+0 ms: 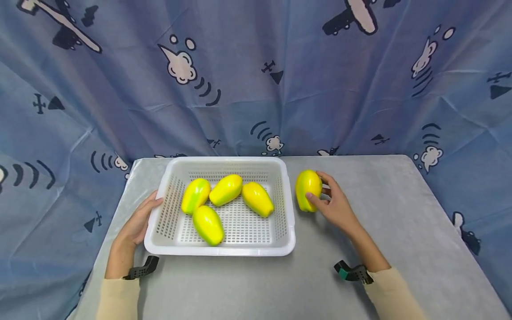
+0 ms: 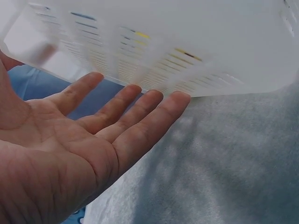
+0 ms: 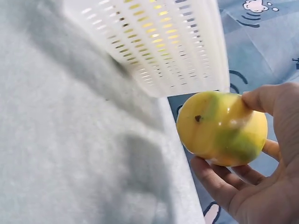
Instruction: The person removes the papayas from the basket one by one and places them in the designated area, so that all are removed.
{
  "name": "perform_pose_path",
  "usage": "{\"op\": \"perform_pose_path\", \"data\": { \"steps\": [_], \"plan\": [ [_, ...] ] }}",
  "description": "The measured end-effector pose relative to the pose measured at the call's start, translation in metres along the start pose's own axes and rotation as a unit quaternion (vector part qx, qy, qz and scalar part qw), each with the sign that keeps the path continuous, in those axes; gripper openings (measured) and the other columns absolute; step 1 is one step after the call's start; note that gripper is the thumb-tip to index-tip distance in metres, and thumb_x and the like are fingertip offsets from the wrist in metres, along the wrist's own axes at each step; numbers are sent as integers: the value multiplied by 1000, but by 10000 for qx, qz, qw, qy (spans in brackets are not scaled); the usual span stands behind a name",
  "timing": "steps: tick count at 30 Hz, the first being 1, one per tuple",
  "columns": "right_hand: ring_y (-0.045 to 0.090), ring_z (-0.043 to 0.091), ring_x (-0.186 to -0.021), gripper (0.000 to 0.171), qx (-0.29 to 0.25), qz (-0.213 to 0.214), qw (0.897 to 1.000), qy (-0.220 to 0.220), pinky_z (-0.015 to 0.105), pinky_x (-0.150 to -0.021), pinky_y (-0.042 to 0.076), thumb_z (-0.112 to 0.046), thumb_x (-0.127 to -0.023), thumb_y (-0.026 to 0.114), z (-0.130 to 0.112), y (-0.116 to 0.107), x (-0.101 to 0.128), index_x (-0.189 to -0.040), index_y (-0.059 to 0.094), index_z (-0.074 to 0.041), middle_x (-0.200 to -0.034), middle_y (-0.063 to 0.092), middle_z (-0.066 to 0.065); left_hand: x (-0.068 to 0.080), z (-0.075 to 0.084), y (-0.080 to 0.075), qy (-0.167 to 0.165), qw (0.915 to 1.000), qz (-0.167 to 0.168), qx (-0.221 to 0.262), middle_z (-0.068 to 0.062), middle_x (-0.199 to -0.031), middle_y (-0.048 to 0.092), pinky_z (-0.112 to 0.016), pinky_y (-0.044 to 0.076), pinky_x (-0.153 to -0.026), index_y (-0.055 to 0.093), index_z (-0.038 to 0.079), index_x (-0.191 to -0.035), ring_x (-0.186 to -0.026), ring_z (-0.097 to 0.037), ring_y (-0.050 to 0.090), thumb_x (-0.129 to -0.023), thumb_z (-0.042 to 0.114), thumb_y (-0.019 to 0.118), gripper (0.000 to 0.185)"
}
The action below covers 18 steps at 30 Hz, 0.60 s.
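A white perforated plastic basket holds several yellow-green papayas. My left hand grips the basket's left side, thumb over the rim. In the left wrist view the fingers of that hand reach under the basket, fingertips right at its outer side. Just right of the basket, my right hand holds another papaya between thumb and fingers. From the right wrist, this papaya shows its rounded end with a small dark spot, the hand wrapped about its side.
A grey cloth-covered table lies under everything and stretches off to the right. Behind it hangs a blue curtain with airplane and cloud prints. Dark straps circle both wrists below beige sleeves.
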State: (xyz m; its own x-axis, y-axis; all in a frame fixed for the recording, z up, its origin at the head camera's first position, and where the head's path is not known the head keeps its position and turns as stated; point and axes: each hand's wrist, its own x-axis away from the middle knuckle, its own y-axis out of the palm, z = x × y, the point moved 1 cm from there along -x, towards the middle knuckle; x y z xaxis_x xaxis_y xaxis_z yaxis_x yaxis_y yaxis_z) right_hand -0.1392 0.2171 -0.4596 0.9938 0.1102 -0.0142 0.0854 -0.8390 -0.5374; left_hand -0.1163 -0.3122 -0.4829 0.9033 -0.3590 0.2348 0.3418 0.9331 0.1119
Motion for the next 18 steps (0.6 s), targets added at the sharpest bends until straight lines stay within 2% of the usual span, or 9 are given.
{"op": "perform_pose_path", "data": {
  "steps": [2,5,7,18],
  "plan": [
    [57,44,-133,76,177,16,9998,0,32,-93,59,-29,-103,71,6,5,-1,-166,31,-15,-160,42,22,2,0,1,-40,10000,55,7,-30,-169,18,-40,54,-99,-3,19,-172,-126,-12,61,-115,40,32,69],
    [57,45,-132,77,370,47,9993,10,52,-98,59,-28,-102,71,11,11,-3,-165,31,-11,-160,42,24,1,-1,2,-47,9999,128,22,-31,-170,17,-39,54,-99,-2,19,-172,-126,-12,61,-115,41,33,70],
    [56,47,-132,77,485,60,9988,34,59,-99,57,-27,-102,71,14,14,-4,-165,31,-9,-159,41,25,1,-1,2,-28,9999,144,10,-32,-170,16,-38,54,-99,-1,18,-172,-126,-12,61,-115,41,33,70],
    [56,50,-131,75,707,-53,9973,177,62,-103,53,-28,-103,70,20,23,-7,-164,33,-5,-157,42,29,-1,-2,2,-96,9999,134,-10,-31,-172,13,-39,52,-100,-3,20,-172,-130,-16,56,-115,41,32,70]
  ]
}}
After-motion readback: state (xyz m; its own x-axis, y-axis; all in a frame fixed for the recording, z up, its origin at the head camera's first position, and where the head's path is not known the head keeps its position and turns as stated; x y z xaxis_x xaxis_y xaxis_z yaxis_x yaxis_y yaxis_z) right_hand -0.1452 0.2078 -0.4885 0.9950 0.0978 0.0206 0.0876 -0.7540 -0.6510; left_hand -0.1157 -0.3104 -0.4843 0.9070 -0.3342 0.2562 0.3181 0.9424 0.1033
